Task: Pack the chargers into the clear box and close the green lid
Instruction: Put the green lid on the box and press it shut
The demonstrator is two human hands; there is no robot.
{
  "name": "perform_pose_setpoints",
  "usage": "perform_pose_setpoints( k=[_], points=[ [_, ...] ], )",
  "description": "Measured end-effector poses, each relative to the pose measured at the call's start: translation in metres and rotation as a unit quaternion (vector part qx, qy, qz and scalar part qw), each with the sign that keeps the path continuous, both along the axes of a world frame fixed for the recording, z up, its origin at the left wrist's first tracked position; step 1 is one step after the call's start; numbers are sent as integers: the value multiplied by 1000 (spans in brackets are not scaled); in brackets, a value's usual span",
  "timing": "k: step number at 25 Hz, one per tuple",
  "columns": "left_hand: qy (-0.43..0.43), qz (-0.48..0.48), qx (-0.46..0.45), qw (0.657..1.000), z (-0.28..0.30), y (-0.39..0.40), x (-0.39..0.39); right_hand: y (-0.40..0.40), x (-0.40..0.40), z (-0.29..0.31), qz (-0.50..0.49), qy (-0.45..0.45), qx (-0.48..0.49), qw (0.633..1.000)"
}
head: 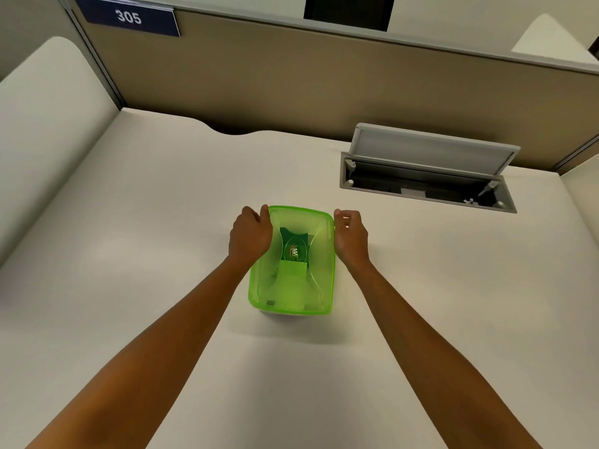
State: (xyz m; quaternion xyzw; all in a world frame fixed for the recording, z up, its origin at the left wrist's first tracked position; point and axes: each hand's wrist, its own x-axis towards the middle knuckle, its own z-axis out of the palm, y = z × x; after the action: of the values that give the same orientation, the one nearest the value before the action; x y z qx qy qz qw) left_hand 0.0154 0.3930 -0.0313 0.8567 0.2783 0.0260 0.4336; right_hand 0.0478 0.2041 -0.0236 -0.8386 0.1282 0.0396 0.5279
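A translucent green lid (308, 283) lies on top of the clear box, whose wall (285, 314) shows only as a thin pale strip under the lid's near edge. Dim shapes of things inside show through the lid; I cannot make out chargers. My left hand (249, 236) rests against the lid's far left corner, fingers curled over the rim. My right hand (350, 233) is at the far right corner, its fingertips bent at the lid's edge. Both forearms reach in from the bottom of the view.
The box stands mid-way on a white desk (129, 254). At the back right a grey cable hatch (428, 176) is set in the desk with its flap raised. A tan partition (291, 82) with a "305" sign (128, 17) closes off the far side.
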Motion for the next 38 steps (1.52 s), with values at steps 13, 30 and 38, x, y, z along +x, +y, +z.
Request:
perform_pose_setpoints(
  k=[13, 30, 38],
  points=[
    [11, -29, -21, 999, -16, 5, 15, 18, 13, -25, -1, 36, -102, 994],
    [101, 59, 52, 992, -15, -13, -80, -1, -82, -25, -3, 94, -79, 992],
    [29, 68, 31, 997, -11, -19, -90, 6, -116, -19, -52, 17, -89, 995]
  ],
)
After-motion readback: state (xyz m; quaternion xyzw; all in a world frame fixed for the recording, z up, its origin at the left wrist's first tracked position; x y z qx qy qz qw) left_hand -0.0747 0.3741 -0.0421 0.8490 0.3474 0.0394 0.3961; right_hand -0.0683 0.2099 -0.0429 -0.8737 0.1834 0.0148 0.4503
